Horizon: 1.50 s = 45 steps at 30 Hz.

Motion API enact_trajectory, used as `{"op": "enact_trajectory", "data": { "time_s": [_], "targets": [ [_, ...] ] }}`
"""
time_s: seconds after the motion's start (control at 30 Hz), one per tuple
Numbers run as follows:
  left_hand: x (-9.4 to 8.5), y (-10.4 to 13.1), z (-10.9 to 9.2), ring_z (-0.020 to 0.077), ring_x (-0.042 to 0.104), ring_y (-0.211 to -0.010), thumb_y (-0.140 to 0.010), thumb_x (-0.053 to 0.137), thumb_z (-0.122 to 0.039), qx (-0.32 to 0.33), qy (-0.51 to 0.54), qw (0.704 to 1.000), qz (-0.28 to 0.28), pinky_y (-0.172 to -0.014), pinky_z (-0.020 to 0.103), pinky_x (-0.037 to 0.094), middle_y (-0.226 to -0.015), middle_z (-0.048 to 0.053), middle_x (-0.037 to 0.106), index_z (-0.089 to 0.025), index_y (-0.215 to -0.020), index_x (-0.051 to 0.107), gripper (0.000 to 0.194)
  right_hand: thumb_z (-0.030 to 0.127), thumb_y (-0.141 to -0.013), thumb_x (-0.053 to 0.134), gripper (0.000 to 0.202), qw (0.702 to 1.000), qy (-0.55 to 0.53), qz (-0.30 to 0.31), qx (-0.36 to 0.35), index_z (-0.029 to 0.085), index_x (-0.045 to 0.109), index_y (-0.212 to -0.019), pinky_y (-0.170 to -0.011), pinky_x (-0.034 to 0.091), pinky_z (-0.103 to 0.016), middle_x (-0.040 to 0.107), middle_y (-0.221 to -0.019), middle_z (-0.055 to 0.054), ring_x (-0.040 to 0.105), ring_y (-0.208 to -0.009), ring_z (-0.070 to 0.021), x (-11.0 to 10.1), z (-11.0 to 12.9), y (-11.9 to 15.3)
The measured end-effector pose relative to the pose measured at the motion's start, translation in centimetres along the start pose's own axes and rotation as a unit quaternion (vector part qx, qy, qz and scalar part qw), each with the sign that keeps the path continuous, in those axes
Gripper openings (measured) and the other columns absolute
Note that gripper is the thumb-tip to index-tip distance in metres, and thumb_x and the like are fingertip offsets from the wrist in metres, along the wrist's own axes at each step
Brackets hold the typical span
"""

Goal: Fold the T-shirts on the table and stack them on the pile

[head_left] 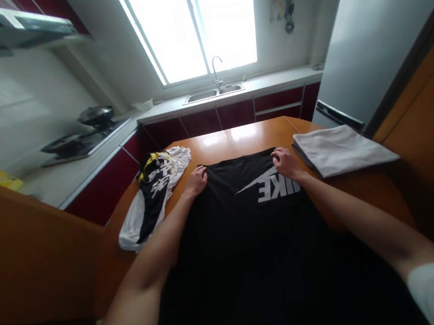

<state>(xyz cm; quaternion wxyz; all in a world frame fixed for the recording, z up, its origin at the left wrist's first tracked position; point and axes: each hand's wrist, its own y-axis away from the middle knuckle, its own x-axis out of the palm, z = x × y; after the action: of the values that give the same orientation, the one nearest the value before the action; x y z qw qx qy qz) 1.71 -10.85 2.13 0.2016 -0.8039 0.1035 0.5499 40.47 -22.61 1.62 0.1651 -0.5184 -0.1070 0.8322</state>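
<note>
A black garment (pixel 246 233) with a white NIKE print, upside down from my side, is spread over the wooden table and runs down toward me. Whether it is a shirt or shorts I cannot tell. My left hand (pixel 196 180) has its fingers closed on the far left corner. At the far right corner, beside the print, my right hand (pixel 286 162) grips the edge with bent fingers. The far edge lies fairly straight between both hands. Left of it is a loosely heaped white, black and yellow garment (pixel 155 192). A folded light grey cloth stack (pixel 343 150) lies to the right.
The wooden table (pixel 214 144) has a rounded outline. Beyond it are a counter with a sink (pixel 214 93) and a window. A stove with a pan (pixel 63 145) and a lidded wok (pixel 95 115) is at left. A fridge (pixel 375 29) stands at right.
</note>
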Motion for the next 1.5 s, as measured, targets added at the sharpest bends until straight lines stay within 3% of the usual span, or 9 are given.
{"op": "enact_trajectory", "data": {
  "time_s": [0.13, 0.23, 0.43, 0.63, 0.9, 1.03, 1.2, 1.33, 1.5],
  "targets": [
    [1.1, -1.4, 1.9, 0.0365, 0.026, -0.151, -0.099, 0.045, -0.046, -0.033, -0.011, 0.998, 0.046, -0.12, 0.063, 0.016, -0.162, 0.016, 0.035, -0.019, -0.147, 0.05, 0.055, 0.037, -0.101, 0.038, 0.055, 0.995, 0.052, 0.087, 0.022, 0.01, 0.048, -0.147, -0.122, 0.022, -0.051, 0.036, -0.16, -0.016, 0.03, -0.148, -0.0296, 2.0, -0.2, -0.7],
    [1.3, -1.9, 2.8, 0.0366, 0.018, -0.153, -0.097, 0.047, -0.053, -0.068, -0.025, 0.995, 0.068, -0.12, 0.066, 0.008, -0.165, 0.013, 0.026, -0.023, -0.15, 0.046, 0.06, 0.046, -0.103, 0.034, 0.063, 0.983, 0.09, 0.148, 0.059, 0.01, 0.035, -0.155, -0.122, 0.01, -0.061, 0.021, -0.167, -0.015, 0.017, -0.154, -0.0303, 3.0, -0.5, -1.9],
    [0.5, -3.8, 3.6, 0.0333, 0.043, -0.142, -0.094, 0.056, -0.037, -0.188, 0.096, 0.976, -0.062, -0.116, 0.045, 0.032, -0.147, 0.022, 0.053, -0.01, -0.137, 0.055, 0.051, 0.05, -0.103, 0.028, 0.067, 0.981, 0.116, 0.142, 0.058, 0.012, 0.031, -0.158, -0.122, 0.006, -0.061, 0.018, -0.167, -0.015, 0.014, -0.155, -0.0285, 4.0, -0.9, -3.0],
    [-1.6, -6.3, 4.0, 0.0271, 0.071, -0.095, -0.081, 0.071, -0.018, -0.239, 0.193, 0.951, -0.012, -0.085, 0.035, 0.055, -0.096, 0.015, 0.074, -0.008, -0.111, 0.064, 0.033, 0.05, -0.103, 0.027, 0.067, 0.981, 0.121, 0.143, 0.056, 0.012, 0.031, -0.158, -0.122, 0.008, -0.059, 0.019, -0.167, -0.015, 0.014, -0.155, -0.0294, 4.2, -1.0, -2.8],
    [-3.9, -6.7, 4.4, 0.0064, 0.059, -0.061, -0.091, 0.059, -0.008, -0.218, 0.277, 0.936, 0.001, -0.07, 0.022, 0.052, -0.078, 0.001, 0.066, -0.006, -0.115, 0.055, 0.024, 0.05, -0.102, 0.03, 0.067, 0.984, 0.104, 0.132, 0.064, 0.011, 0.033, -0.157, -0.123, 0.009, -0.058, 0.021, -0.167, -0.013, 0.016, -0.154, -0.0279, 3.8, -0.6, -2.6],
    [-3.8, -6.4, 4.9, 0.0107, 0.063, -0.08, -0.093, 0.056, -0.009, -0.211, 0.226, 0.949, -0.056, -0.083, 0.027, 0.053, -0.095, 0.006, 0.065, -0.002, -0.122, 0.05, 0.03, 0.05, -0.102, 0.028, 0.068, 0.982, 0.116, 0.137, 0.065, 0.012, 0.032, -0.157, -0.123, 0.009, -0.057, 0.021, -0.167, -0.012, 0.015, -0.154, -0.027, 3.9, -0.6, -2.6],
    [-1.6, -4.9, 3.8, 0.0317, 0.05, -0.129, -0.087, 0.065, -0.017, -0.173, 0.102, 0.972, -0.119, -0.114, 0.045, 0.037, -0.136, 0.018, 0.052, -0.01, -0.126, 0.059, 0.039, 0.051, -0.102, 0.024, 0.067, 0.978, 0.138, 0.138, 0.072, 0.015, 0.031, -0.158, -0.123, 0.009, -0.055, 0.02, -0.168, -0.011, 0.013, -0.155, -0.0255, 4.2, -0.8, -2.7],
    [1.4, -3.1, 2.2, 0.0338, 0.04, -0.142, -0.095, 0.055, -0.036, -0.115, 0.025, 0.992, -0.054, -0.121, 0.047, 0.028, -0.147, 0.018, 0.051, -0.014, -0.134, 0.06, 0.046, 0.051, -0.102, 0.022, 0.068, 0.977, 0.142, 0.141, 0.068, 0.014, 0.029, -0.159, -0.124, 0.008, -0.054, 0.018, -0.168, -0.011, 0.013, -0.155, -0.0248, 4.2, -0.8, -2.6],
    [3.0, -2.8, 2.4, 0.0342, 0.014, -0.155, -0.097, 0.027, -0.069, -0.098, -0.092, 0.989, 0.064, -0.123, 0.056, 0.015, -0.166, 0.016, 0.022, -0.016, -0.157, 0.034, 0.081, 0.053, -0.102, 0.018, 0.07, 0.97, 0.168, 0.162, 0.073, 0.015, 0.023, -0.161, -0.122, 0.0, -0.061, 0.011, -0.169, -0.01, 0.005, -0.156, -0.0256, 4.1, -0.8, -2.7]
  ]
}}
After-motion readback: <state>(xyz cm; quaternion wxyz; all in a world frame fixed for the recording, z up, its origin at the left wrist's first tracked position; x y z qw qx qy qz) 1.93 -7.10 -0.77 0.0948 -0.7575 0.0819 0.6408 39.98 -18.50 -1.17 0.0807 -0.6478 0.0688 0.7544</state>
